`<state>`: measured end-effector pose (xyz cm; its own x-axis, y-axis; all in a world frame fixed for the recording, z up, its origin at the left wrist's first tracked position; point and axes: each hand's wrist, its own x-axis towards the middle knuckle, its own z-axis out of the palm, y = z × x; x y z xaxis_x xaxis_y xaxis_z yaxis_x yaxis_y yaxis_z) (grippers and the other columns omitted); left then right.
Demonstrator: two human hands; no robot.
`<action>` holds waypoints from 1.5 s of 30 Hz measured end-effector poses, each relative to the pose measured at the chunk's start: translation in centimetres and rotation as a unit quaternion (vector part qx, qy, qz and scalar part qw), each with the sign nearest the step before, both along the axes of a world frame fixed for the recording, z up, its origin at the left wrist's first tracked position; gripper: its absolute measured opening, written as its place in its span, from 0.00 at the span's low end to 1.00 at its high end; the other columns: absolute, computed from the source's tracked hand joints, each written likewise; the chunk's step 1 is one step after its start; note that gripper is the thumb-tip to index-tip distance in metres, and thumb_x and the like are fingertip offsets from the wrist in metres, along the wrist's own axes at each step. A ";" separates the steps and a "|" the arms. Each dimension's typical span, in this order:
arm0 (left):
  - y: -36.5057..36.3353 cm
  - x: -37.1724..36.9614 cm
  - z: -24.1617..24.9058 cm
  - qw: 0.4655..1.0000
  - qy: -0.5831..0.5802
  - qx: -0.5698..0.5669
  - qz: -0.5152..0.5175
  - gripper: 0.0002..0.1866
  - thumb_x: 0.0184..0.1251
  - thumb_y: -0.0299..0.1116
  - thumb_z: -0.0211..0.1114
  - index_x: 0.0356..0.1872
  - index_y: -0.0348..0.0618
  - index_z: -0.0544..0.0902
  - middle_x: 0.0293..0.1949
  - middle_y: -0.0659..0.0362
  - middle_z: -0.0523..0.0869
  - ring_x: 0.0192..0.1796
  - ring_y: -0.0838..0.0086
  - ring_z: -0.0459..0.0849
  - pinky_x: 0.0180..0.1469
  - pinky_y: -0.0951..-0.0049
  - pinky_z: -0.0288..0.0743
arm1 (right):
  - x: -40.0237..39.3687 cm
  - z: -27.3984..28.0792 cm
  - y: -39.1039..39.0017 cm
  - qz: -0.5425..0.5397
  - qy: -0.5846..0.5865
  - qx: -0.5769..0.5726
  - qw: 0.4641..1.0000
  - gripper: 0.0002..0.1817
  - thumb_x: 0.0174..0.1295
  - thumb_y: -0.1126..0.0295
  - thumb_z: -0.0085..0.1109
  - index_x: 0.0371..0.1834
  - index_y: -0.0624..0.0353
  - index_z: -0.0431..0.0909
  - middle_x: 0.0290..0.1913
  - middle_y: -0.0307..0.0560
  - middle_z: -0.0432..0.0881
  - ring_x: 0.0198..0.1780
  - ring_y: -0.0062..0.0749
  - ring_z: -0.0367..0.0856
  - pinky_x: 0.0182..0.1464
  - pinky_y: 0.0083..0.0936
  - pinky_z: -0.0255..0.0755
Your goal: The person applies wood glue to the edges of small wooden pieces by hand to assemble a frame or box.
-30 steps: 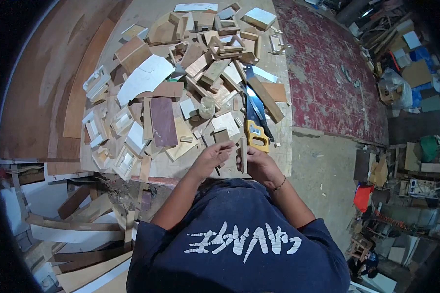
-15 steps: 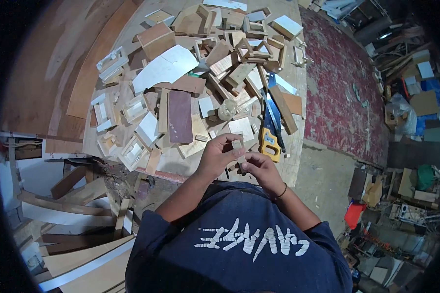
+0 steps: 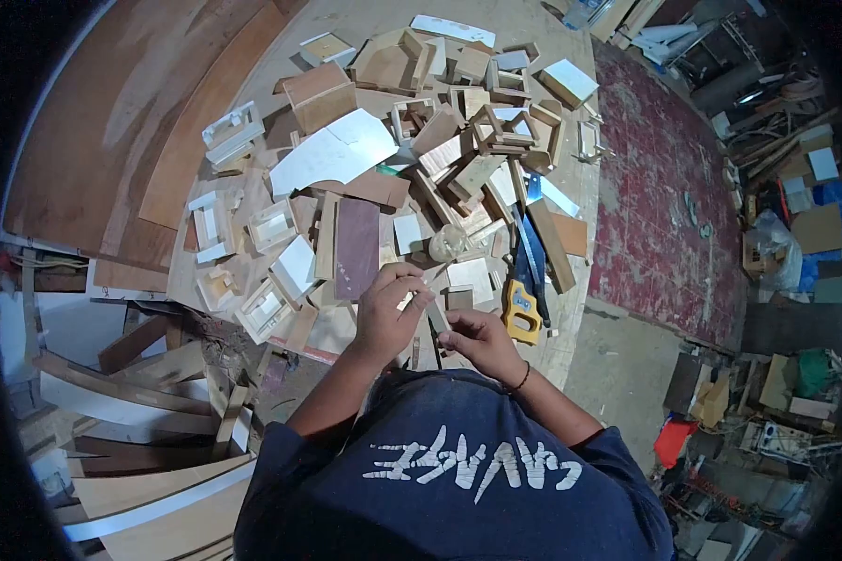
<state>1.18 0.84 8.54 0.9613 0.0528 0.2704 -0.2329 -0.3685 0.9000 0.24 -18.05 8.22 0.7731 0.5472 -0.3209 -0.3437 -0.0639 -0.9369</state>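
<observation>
Raised over the near edge of the table, my left hand has its fingers curled and its thumb drawn in near the index finger; a small pale patch shows inside that curl, and I cannot tell what it is. To its right, my right hand is pinched, with thumb and index tip at a thin dark strip that points down toward my shirt. The two hands are apart. Just beyond my right fingers lies a small wooden block. The yellow handle of a handsaw rests right of that hand.
A round jar-like container stands among offcuts. Small wooden box frames, a white curved panel and a purple-brown board cover much of the table. Curved boards are piled at lower left.
My hands have moved apart; before, they met around a small wooden piece. My left hand has drawn back to the left. The whole view has shifted slightly, so the table appears lower.
</observation>
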 end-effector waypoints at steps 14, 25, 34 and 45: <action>-0.1 2.3 -7.5 0.918 0.326 -0.197 -0.110 0.13 0.71 0.36 0.55 0.45 0.36 0.78 0.36 0.62 0.82 0.38 0.81 0.77 0.42 0.77 0.72 | 4.4 -3.5 0.0 -0.062 -0.021 -0.046 0.997 0.13 0.62 0.68 0.60 0.45 0.64 0.79 0.32 0.41 0.82 0.35 0.20 0.80 0.37 0.20 0.74; 2.3 5.4 -7.0 0.798 0.370 -0.472 -0.067 0.17 0.71 0.32 0.53 0.56 0.34 0.73 0.49 0.56 0.80 0.50 0.71 0.80 0.52 0.67 0.74 | 12.0 -8.2 0.0 -0.032 -0.454 -0.366 0.812 0.07 0.48 0.73 0.64 0.32 0.57 0.81 0.30 0.46 0.79 0.35 0.42 0.75 0.40 0.35 0.70; 2.0 6.4 -8.0 0.781 0.365 -0.505 -0.034 0.14 0.70 0.30 0.52 0.53 0.35 0.75 0.46 0.56 0.80 0.47 0.71 0.81 0.49 0.68 0.77 | 13.3 -8.2 -0.3 0.006 -0.473 -0.440 0.763 0.08 0.47 0.70 0.62 0.32 0.55 0.81 0.32 0.42 0.77 0.40 0.39 0.73 0.41 0.35 0.67; 3.4 4.7 -7.9 0.793 0.353 -0.496 -0.010 0.17 0.69 0.31 0.55 0.56 0.36 0.73 0.50 0.56 0.79 0.52 0.69 0.79 0.56 0.65 0.73 | 12.3 -8.7 -0.1 0.003 -0.462 -0.455 0.761 0.08 0.50 0.66 0.63 0.33 0.54 0.82 0.35 0.43 0.78 0.40 0.40 0.75 0.43 0.36 0.67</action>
<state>5.87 4.20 0.63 0.8575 -0.1137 -0.5017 0.4619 0.5996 0.6535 12.50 -18.19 -0.52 0.8965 0.4290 0.1104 0.4394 -0.8292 -0.3454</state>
